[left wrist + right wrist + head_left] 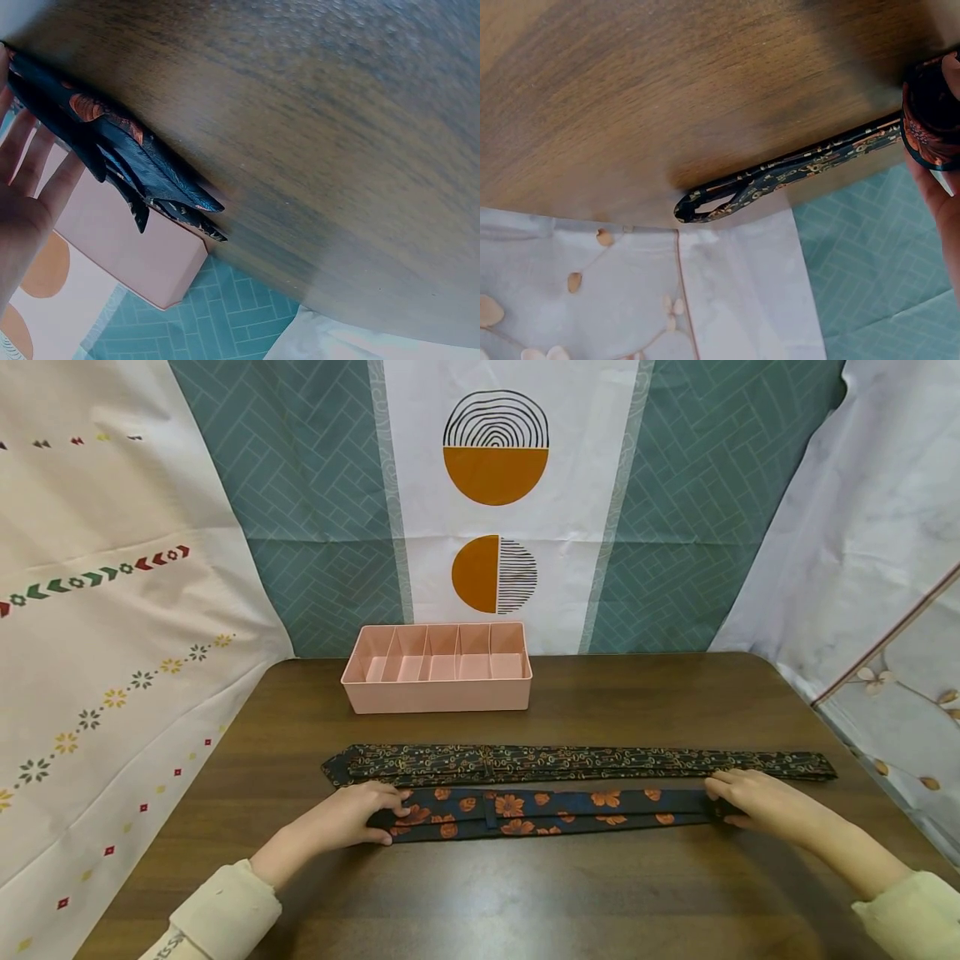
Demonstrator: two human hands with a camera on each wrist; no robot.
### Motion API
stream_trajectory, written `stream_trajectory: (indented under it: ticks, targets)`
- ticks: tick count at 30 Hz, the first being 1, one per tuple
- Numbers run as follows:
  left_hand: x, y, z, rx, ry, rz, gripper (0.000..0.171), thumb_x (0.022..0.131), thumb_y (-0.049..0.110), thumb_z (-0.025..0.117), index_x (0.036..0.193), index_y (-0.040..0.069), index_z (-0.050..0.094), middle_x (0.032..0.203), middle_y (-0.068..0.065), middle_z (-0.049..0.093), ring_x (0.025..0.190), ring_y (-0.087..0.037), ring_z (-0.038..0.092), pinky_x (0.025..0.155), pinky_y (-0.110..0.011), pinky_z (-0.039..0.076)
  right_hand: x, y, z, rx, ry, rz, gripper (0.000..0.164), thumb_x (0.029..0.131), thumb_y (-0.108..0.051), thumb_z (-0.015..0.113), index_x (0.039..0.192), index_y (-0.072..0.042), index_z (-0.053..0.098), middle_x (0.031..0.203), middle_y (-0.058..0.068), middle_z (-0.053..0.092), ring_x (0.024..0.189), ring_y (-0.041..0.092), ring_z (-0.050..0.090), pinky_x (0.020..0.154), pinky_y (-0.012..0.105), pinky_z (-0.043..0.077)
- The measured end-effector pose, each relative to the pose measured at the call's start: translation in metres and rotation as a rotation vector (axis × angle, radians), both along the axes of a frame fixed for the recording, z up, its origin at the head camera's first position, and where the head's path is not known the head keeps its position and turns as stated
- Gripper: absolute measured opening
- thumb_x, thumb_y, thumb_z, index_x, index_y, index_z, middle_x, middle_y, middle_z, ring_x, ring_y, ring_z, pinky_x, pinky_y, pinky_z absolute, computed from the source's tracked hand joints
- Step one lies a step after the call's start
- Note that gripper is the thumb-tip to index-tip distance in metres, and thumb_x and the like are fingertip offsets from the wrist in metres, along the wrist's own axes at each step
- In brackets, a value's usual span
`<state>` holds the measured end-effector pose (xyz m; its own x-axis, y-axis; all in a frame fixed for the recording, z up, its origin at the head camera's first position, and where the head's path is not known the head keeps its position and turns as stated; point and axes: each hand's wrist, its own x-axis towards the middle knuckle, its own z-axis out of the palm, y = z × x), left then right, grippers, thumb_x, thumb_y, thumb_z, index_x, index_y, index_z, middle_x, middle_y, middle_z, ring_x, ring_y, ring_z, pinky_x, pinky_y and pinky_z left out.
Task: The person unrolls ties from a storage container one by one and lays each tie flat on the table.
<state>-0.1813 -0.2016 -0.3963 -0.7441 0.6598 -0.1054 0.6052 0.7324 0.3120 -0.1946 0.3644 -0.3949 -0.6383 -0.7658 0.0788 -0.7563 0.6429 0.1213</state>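
Observation:
A dark navy necktie with orange flowers (525, 814) lies folded lengthwise across the table, its narrow keeper loop showing near the middle. At its left end my left hand (360, 814) pinches the fabric, fingers at the far edge and thumb at the near edge. My right hand (761, 806) grips the folded right end, which curves into a loop in the right wrist view. The left wrist view shows the tie's layered end (142, 161) standing out past the fingers. Just behind lies a second necktie (600, 762), black with a small gold pattern, also folded, touched by neither hand.
A pink organizer box (442, 697) with several compartments stands at the back of the brown wooden table (540, 902). Patterned cloths hang on the left (112, 610), back (315, 510) and right (855, 552), close around the table's edges.

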Motion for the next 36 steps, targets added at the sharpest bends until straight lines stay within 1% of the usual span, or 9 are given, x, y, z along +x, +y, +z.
stream_trajectory:
  ticks: [7, 10, 14, 20, 28, 33, 36]
  targets:
    - [0.0, 0.0, 0.0, -0.003, 0.009, 0.0, 0.033, 0.077, 0.025, 0.075, 0.108, 0.015, 0.069, 0.13, -0.01, 0.059, 0.117, -0.035, 0.055, 0.09, -0.053, 0.047, 0.0, 0.001, 0.0, 0.031, -0.004, -0.015, 0.041, 0.058, -0.015, 0.087, 0.086, -0.013, 0.058, 0.081, -0.005, 0.057, 0.069, 0.014, 0.057, 0.061, 0.036, 0.049]
    - [0.0, 0.0, 0.001, -0.005, 0.006, 0.002, 0.033, 0.078, 0.026, 0.075, 0.109, 0.015, 0.069, 0.131, -0.01, 0.059, 0.118, -0.034, 0.054, 0.091, -0.052, 0.047, 0.0, 0.002, 0.001, 0.061, 0.001, -0.035, 0.039, 0.058, -0.016, 0.087, 0.085, -0.013, 0.06, 0.083, -0.003, 0.058, 0.072, 0.018, 0.059, 0.065, 0.039, 0.051]
    - [0.0, -0.001, 0.001, -0.005, 0.007, 0.005, 0.033, 0.078, 0.026, 0.075, 0.109, 0.016, 0.069, 0.131, -0.01, 0.059, 0.118, -0.034, 0.054, 0.091, -0.052, 0.047, 0.0, 0.001, 0.001, 0.087, 0.006, -0.052, 0.04, 0.059, -0.017, 0.087, 0.088, -0.011, 0.061, 0.087, 0.002, 0.062, 0.077, 0.025, 0.062, 0.07, 0.044, 0.053]
    - [-0.002, -0.001, 0.0, -0.001, 0.011, -0.003, 0.034, 0.078, 0.026, 0.075, 0.11, 0.015, 0.069, 0.132, -0.01, 0.058, 0.118, -0.034, 0.054, 0.091, -0.052, 0.047, 0.001, 0.003, 0.002, 0.089, 0.043, -0.042, 0.043, 0.056, -0.017, 0.088, 0.087, -0.011, 0.059, 0.085, 0.0, 0.062, 0.077, 0.023, 0.061, 0.069, 0.042, 0.052]
    - [-0.004, -0.002, -0.004, -0.007, 0.018, -0.003, 0.035, 0.077, 0.026, 0.076, 0.11, 0.015, 0.069, 0.132, -0.009, 0.058, 0.118, -0.032, 0.055, 0.091, -0.049, 0.048, 0.0, 0.008, 0.001, 0.091, 0.03, -0.051, 0.043, 0.054, -0.014, 0.089, 0.084, -0.013, 0.057, 0.083, -0.002, 0.06, 0.077, 0.021, 0.06, 0.069, 0.041, 0.052]
    - [-0.001, -0.002, -0.004, 0.007, 0.009, -0.001, 0.035, 0.077, 0.026, 0.075, 0.11, 0.014, 0.069, 0.132, -0.01, 0.058, 0.117, -0.034, 0.055, 0.09, -0.051, 0.048, 0.0, 0.013, -0.002, 0.065, 0.024, -0.036, 0.043, 0.053, -0.014, 0.088, 0.081, -0.015, 0.056, 0.079, -0.006, 0.056, 0.071, 0.018, 0.058, 0.065, 0.039, 0.051]
    - [0.0, -0.002, -0.005, 0.01, 0.002, 0.005, 0.035, 0.078, 0.026, 0.075, 0.11, 0.014, 0.069, 0.132, -0.011, 0.057, 0.117, -0.034, 0.054, 0.09, -0.051, 0.048, 0.0, 0.014, -0.004, 0.056, 0.054, -0.019, 0.044, 0.051, -0.014, 0.089, 0.08, -0.016, 0.056, 0.078, -0.007, 0.055, 0.07, 0.017, 0.057, 0.063, 0.036, 0.05]
